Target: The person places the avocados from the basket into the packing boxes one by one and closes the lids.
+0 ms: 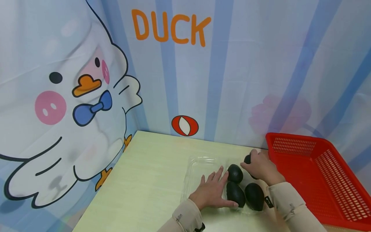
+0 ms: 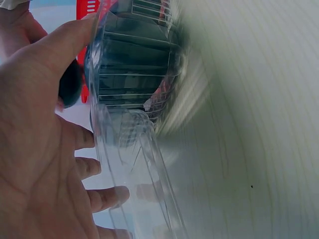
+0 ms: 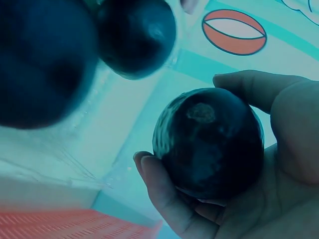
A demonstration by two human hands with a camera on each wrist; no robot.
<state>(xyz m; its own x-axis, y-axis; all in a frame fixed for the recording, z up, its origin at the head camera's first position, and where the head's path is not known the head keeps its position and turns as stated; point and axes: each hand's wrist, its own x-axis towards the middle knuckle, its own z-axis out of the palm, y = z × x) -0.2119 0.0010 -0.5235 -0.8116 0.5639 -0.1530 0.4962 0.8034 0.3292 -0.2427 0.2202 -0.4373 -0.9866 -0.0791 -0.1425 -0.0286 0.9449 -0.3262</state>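
Note:
A clear plastic clamshell container (image 1: 189, 174) lies on the table, with dark avocados in its right half. Two avocados (image 1: 235, 174) (image 1: 236, 194) sit beside my left hand, and another (image 1: 254, 196) is at the front right. My left hand (image 1: 210, 191) rests on the container with its fingers spread; the left wrist view shows its fingertips along the clear rim (image 2: 102, 124). At the back right corner of the container, my right hand (image 1: 261, 166) holds an avocado (image 3: 209, 149) between thumb and curled fingers, its stem end visible in the right wrist view.
A red plastic basket (image 1: 301, 141) with slotted walls stands to the right, close to my right hand. The pale table (image 1: 150, 167) extends left of the container. A printed duck curtain (image 1: 188, 80) hangs behind the table and along its left side.

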